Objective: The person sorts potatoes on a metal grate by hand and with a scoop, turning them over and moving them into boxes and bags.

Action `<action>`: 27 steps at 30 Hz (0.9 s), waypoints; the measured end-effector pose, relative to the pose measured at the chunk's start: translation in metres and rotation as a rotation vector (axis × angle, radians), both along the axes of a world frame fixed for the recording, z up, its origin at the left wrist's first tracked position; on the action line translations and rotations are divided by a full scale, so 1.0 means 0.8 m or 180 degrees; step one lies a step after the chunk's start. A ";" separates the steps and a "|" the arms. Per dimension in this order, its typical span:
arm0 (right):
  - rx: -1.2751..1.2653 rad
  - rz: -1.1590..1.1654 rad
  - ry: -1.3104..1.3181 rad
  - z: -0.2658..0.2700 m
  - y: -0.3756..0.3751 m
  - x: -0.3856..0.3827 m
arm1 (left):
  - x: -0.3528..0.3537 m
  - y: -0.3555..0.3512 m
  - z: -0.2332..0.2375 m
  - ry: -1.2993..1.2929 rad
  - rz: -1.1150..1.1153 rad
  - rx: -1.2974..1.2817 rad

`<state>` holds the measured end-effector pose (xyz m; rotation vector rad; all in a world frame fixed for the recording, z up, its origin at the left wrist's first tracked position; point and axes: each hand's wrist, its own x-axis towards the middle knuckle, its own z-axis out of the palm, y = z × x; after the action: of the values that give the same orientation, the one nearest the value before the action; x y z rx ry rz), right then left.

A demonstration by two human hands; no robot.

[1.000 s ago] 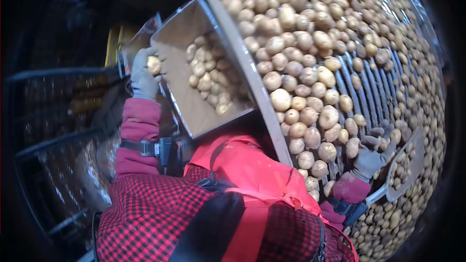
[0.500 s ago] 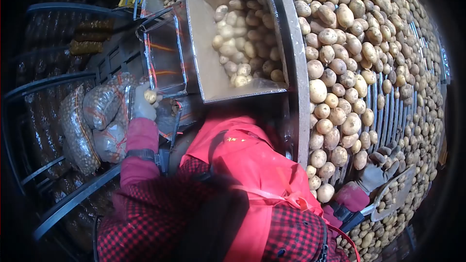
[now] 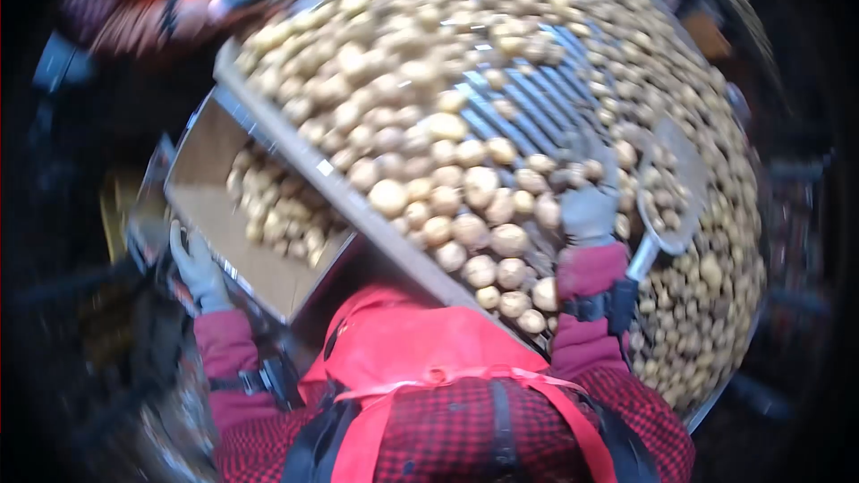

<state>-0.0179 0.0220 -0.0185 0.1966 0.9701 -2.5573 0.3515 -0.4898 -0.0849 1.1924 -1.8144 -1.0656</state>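
Note:
My left hand (image 3: 200, 273), in a pale glove, is beside the left wall of a cardboard-lined box (image 3: 201, 215). Its fingers are apart and nothing shows in them. Inside the box lies a heap of potatoes (image 3: 277, 206). My right hand (image 3: 591, 206), also gloved, reaches over the potato-covered sorting table at the edge of its bare slats (image 3: 523, 103). A couple of potatoes (image 3: 591, 171) appear cupped against its fingers, though motion blurs them. Just right of that hand, a scoop (image 3: 687, 188) with a pale handle lies among the potatoes, with small ones in it.
A raised grey rim (image 3: 331, 183) runs between the box and the table. Potatoes (image 3: 412, 80) cover much of the table. At the upper left, another person's sleeved arm (image 3: 148, 25) reaches to the table's far side. Dark frames and bags at the lower left are blurred.
The view has swung right toward the table. My left hand, which held a potato near the netted bags, is now empty beside the box. My right hand stays over the table near the scoop.

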 end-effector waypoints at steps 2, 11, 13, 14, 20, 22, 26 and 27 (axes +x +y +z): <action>-0.0385 -0.0143 -0.0334 0.024 -0.009 0.014 | -0.114 0.041 0.046 -0.0072 -0.0864 -0.0631; -0.0435 -0.0576 -0.0584 0.044 -0.003 0.043 | -0.501 0.289 0.176 -0.0175 -0.4662 -0.2472; -0.0164 -0.0610 -0.0810 0.058 -0.007 0.045 | -0.569 0.331 0.143 -0.1211 -0.5026 -0.2995; -0.0085 -0.0601 -0.0824 0.058 -0.004 0.042 | -0.596 0.351 0.119 -0.1846 -0.4891 -0.3382; -0.0512 -0.0609 -0.1058 0.053 0.020 0.034 | -0.660 0.387 0.101 -0.2631 -0.5184 -0.3558; -0.0586 -0.0570 -0.0999 0.049 0.023 0.027 | -0.666 0.363 0.093 -0.1567 -0.5568 -0.2559; -0.1173 -0.0502 -0.0914 0.029 0.016 0.009 | -0.625 0.395 0.157 -0.0023 -0.6762 -0.2066; -0.1058 -0.0602 -0.1031 0.023 0.015 0.006 | -0.629 0.403 0.164 -0.0022 -0.6801 -0.1791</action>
<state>-0.0130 0.0344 -0.0002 0.6077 0.4174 -2.6931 -0.1516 -0.1676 0.0464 -1.5996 -2.7044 -1.1034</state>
